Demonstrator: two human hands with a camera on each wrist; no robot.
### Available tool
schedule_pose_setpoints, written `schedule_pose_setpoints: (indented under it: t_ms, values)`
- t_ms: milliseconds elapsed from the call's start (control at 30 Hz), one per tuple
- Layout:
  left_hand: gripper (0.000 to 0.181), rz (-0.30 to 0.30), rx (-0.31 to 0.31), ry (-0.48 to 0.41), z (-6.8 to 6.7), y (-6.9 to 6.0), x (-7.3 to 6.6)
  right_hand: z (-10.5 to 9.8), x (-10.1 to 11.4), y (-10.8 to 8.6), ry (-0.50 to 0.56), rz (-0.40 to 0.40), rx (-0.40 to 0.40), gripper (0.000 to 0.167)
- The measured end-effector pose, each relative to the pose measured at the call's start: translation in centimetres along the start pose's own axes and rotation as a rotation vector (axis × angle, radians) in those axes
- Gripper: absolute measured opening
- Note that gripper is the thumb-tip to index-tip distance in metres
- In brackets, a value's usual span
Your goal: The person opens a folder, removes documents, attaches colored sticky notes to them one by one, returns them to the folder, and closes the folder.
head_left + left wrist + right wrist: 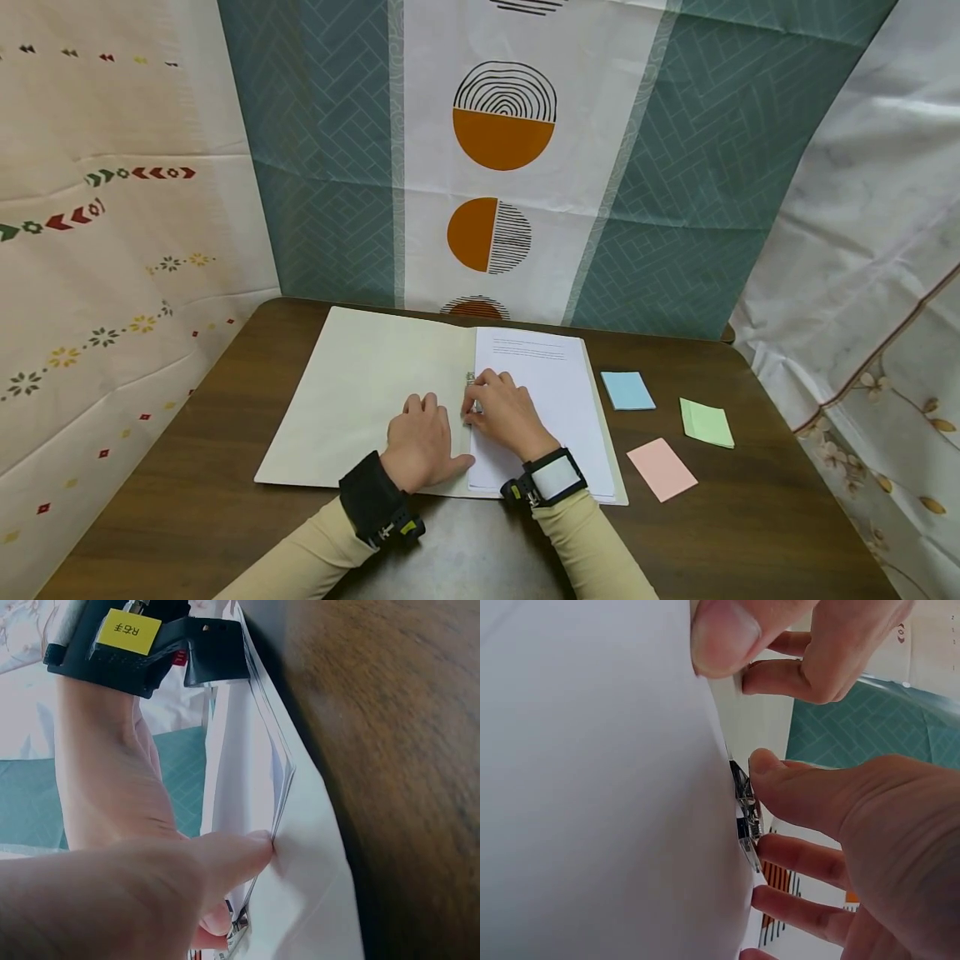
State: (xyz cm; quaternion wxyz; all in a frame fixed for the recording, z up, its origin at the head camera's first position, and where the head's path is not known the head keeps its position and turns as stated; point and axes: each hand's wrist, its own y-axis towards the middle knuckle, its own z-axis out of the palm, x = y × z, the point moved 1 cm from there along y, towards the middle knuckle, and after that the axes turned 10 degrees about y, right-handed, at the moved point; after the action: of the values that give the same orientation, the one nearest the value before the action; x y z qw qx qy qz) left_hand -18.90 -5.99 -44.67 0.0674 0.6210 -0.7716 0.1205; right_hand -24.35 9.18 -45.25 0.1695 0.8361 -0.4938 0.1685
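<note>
An open cream folder (367,375) lies on the table, with white paper sheets (558,408) on its right side. Printed lines show near the top of the uppermost sheet. Along the sheets' inner edge sits a metal clip (748,817), fixed at the folder's spine. My right hand (512,419) reaches over the paper and pinches the clip between thumb and fingers. My left hand (422,448) rests on the folder's left cover near the spine. Its thumb extends to the right and touches the paper edge, seen in the left wrist view.
Right of the folder lie blue sticky notes (628,391), green sticky notes (707,423) and pink sticky notes (662,470) on the brown wooden table (765,517). Patterned cloths (330,167) hang behind the table and on both sides.
</note>
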Motion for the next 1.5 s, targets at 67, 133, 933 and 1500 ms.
schedule_pose_setpoints:
  t_ms: [67,133,933,1500]
  values:
    - [0.086,0.008,0.005,-0.008,0.08,0.09,0.06,0.11,0.03,0.00,-0.001,0.004,0.004,0.009]
    - [0.086,0.016,0.000,-0.012,0.18,0.18,0.14,0.17,0.10,-0.04,0.007,0.009,0.006,0.011]
    - [0.094,0.034,-0.015,0.050,0.28,0.27,0.05,0.48,0.29,-0.10,0.003,0.044,0.040,0.014]
    - [0.092,0.028,-0.031,0.033,0.48,0.09,0.07,0.04,-0.51,-0.07,0.004,-0.007,0.047,0.011]
